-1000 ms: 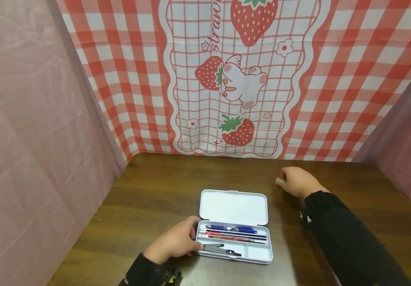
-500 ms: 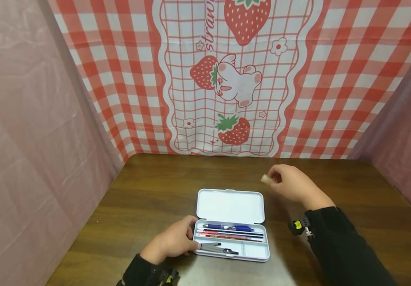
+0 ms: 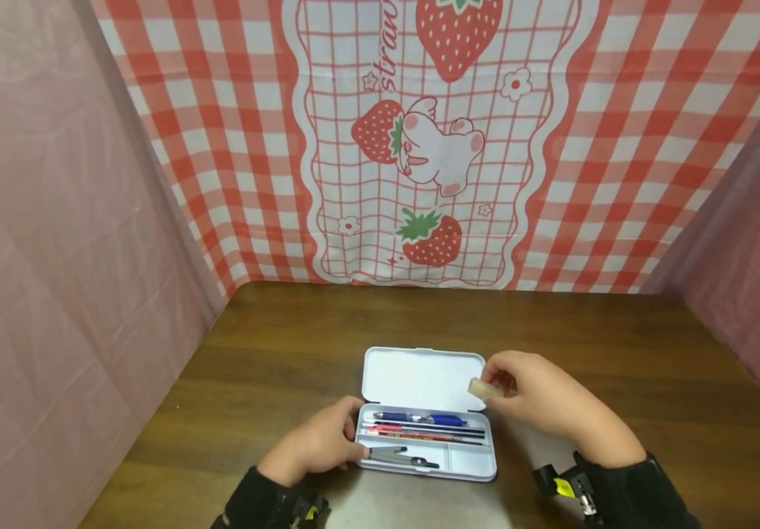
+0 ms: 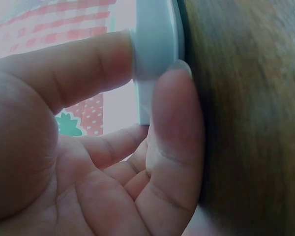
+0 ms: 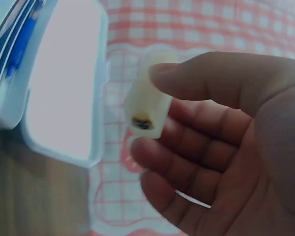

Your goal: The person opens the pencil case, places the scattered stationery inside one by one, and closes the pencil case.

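A white pencil case lies open on the table, its lid folded back. My left hand holds the case's left end, thumb at the front and fingers toward the back; the left wrist view shows them against the case wall. Between thumb and fingers, my right hand pinches a cream eraser above the right side of the lid. A dark smudge marks one end of that eraser in the right wrist view. Inside the case are a blue pen, several pencils and a drawing compass.
The case's small front-right compartment has its bottom showing. Brown wooden table surrounds the case. A red-and-white checked strawberry cloth hangs behind, with pink cloth at the sides.
My right hand has carried the eraser left and nearer, from the table's back right to over the lid. My left hand stays at the case's left end.
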Demonstrator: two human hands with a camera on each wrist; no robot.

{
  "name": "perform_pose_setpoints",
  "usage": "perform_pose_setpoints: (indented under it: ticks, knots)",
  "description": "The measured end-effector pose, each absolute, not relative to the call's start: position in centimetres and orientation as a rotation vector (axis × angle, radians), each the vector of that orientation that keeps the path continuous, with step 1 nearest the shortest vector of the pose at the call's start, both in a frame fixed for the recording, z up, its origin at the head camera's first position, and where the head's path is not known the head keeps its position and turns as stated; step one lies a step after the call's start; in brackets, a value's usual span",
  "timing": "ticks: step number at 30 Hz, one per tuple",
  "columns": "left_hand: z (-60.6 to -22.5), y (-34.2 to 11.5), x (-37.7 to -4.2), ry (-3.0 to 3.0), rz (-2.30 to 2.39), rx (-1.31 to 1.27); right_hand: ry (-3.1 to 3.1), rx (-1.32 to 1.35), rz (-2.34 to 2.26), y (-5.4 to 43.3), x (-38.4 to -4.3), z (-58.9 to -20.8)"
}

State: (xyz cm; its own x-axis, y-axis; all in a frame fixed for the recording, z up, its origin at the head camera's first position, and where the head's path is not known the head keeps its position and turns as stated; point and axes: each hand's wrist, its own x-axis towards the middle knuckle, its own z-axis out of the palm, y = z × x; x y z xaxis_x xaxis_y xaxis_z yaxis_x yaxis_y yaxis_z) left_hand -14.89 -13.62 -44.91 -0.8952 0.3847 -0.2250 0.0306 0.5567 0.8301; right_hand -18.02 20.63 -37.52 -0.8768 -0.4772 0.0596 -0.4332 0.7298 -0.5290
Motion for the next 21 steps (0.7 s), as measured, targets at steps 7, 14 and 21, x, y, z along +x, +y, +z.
perform_pose_setpoints:
  ticks: [7,14,21]
  knots:
    - [-45.0,-13.8,-15.0,2.417,1.288,0.343,2.795,-0.883,-0.670,19.2,-16.3,-37.1]
    - [-44.9,-13.7,-14.9,2.419,1.295,0.348,2.716,-0.890,-0.566,17.6,-15.4,-37.7]
    - [-44.8,-13.8,-14.9,2.430,1.282,0.318,2.650,-0.899,-0.501,16.2,-15.0,-39.2]
